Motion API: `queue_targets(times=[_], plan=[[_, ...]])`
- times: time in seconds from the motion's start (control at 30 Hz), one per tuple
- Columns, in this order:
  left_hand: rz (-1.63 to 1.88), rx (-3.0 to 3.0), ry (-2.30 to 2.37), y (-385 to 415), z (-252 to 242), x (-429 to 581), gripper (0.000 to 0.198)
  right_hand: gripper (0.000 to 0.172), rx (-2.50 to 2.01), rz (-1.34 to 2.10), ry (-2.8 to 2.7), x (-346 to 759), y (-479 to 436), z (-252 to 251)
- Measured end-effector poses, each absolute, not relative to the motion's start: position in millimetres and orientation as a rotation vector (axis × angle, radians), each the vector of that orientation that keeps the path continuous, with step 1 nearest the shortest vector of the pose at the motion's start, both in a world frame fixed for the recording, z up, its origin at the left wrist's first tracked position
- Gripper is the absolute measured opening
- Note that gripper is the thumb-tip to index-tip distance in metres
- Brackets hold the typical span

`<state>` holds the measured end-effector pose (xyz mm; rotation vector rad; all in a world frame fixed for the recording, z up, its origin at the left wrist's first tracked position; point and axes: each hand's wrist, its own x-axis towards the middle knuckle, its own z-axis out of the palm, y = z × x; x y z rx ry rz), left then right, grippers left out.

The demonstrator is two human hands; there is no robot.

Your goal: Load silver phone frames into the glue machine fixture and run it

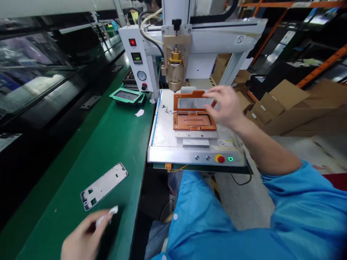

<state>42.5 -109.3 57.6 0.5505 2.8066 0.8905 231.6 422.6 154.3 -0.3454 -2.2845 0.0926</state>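
Observation:
My left hand (84, 233) is closed in a pinch on a small crumpled white wipe (114, 209), low over the green bench. Just beyond it lies a phone mid-frame (105, 184), pale and flat with small cutouts. My right hand (225, 106), slightly blurred, has thumb and forefinger at the right edge of an orange hinged lid (187, 95), which stands raised with a clear window. Below the lid sits the orange fixture base (194, 122), with a rectangular recess. The fixture rests on the bed of a white press machine (165, 133).
The brass-coloured press head (175, 72) hangs above the fixture. A green fixture (127, 95) and a white scrap (140, 113) lie on the green bench (116, 133). A red stop button (220, 159) sits on the machine's front. Cardboard boxes (290, 97) stand at right.

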Motion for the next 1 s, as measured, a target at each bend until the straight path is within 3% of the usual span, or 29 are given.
queue_targets(times=[0.1, 0.2, 0.33, 0.43, 0.67, 1.0], plan=[[1.182, 0.918, 2.419, 23, 94, 40, 0.039, 0.032, -0.599, 0.174, -2.308, 275, 498, 157], [1.349, 1.115, 2.140, 170, 115, 54, 0.034, 0.027, -0.685, 0.420, -2.295, 278, 527, 144], [1.354, 1.219, 2.023, 325, 112, 84, 0.034, 0.025, -0.717, 0.581, -2.199, 257, 537, 131], [1.335, 1.285, 2.040, 394, 104, 98, 0.031, 0.029, -0.724, 0.683, -2.166, 248, 545, 129], [1.116, 1.583, 2.188, 446, 96, 106, 0.020, 0.014, -0.700, 0.725, -2.102, 244, 552, 119], [0.493, 1.944, 2.355, 442, 112, 107, 0.020, 0.012, -0.694, 0.714, -2.066, 242, 550, 113]])
